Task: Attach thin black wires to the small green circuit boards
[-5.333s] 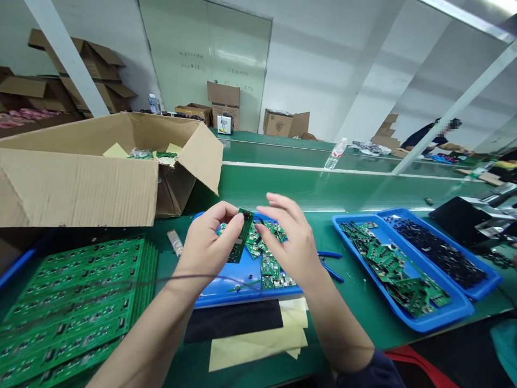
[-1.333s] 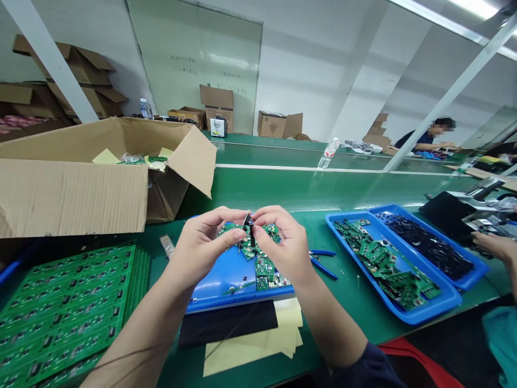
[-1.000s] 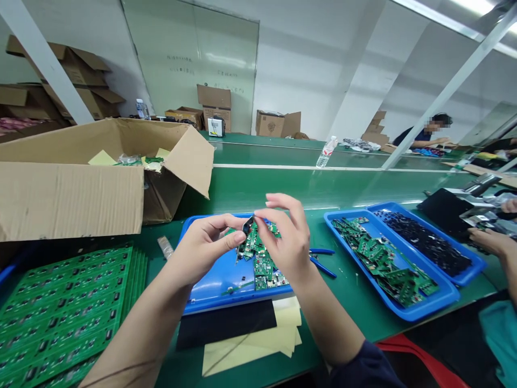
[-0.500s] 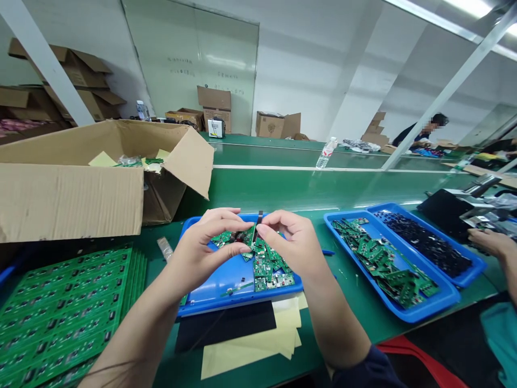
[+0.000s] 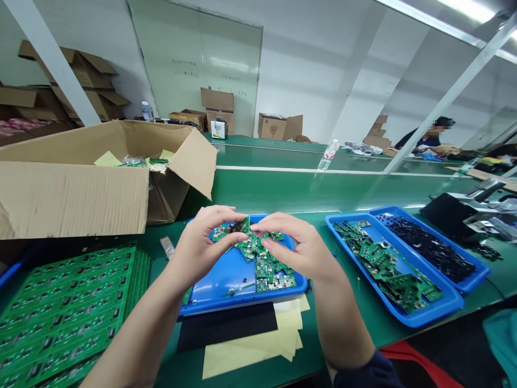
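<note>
Well, the left hand (image 5: pixel 205 242) and right hand (image 5: pixel 301 245) curl half-closed, fingertips nearly meeting over small green circuit boards (image 5: pixel 262 267) heaped in a shallow blue plastic tray (image 5: pixel 238 303) at twelve o'clock; whether either pinches anything, I cannot tell.

An open cardboard box (image 5: pixel 72 202) stands behind stacked green PCB panels (image 5: pixel 68 307) on the green workbench (image 5: pixel 258 188).

The green workbench (image 5: pixel 388 323) carries a stack of green circuit boards (image 5: pixel 64 307) at left, with a cardboard box (image 5: pixel 72 199) beyond it. A blue tray (image 5: pixel 242 306) sits mid-bench, nearer it a black sheet (image 5: pixel 226 326) and yellow sheets (image 5: pixel 246 358). Two more blue trays (image 5: pixel 436 316) lie at right.
</note>
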`<state>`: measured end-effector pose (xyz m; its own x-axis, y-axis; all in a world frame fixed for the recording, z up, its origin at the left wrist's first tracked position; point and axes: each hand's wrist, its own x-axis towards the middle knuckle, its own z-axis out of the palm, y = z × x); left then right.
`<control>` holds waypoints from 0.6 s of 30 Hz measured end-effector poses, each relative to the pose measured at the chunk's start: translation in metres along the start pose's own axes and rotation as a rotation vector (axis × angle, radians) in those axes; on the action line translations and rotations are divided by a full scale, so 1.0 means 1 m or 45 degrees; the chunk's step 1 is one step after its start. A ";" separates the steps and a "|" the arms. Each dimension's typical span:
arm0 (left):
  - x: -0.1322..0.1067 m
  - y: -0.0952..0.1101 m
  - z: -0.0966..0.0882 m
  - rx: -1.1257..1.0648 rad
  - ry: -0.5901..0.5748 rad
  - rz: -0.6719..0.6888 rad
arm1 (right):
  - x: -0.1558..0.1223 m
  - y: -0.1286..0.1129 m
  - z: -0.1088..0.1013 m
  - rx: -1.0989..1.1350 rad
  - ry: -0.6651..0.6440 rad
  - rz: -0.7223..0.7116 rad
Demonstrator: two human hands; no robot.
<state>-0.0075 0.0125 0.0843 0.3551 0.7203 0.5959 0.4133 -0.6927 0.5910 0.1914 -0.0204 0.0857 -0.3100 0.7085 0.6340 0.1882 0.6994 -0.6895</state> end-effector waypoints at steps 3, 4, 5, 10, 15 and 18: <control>0.000 -0.001 0.000 0.151 0.085 0.138 | 0.000 0.003 -0.002 0.361 0.059 0.279; -0.001 -0.001 0.000 0.205 0.110 0.186 | 0.001 0.003 0.000 0.472 0.100 0.372; -0.002 -0.001 0.001 0.257 0.136 0.228 | 0.001 0.004 0.003 0.564 0.120 0.452; -0.003 0.000 0.005 0.405 0.210 0.368 | 0.005 0.005 0.019 0.804 0.150 0.603; -0.002 -0.001 0.006 0.450 0.287 0.414 | 0.006 0.006 0.019 0.949 0.107 0.661; -0.002 0.000 0.006 0.464 0.358 0.368 | 0.007 0.007 0.020 1.004 0.137 0.653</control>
<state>-0.0035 0.0111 0.0800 0.2802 0.4302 0.8581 0.6137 -0.7677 0.1844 0.1717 -0.0128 0.0786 -0.2690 0.9443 0.1896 -0.4186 0.0627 -0.9060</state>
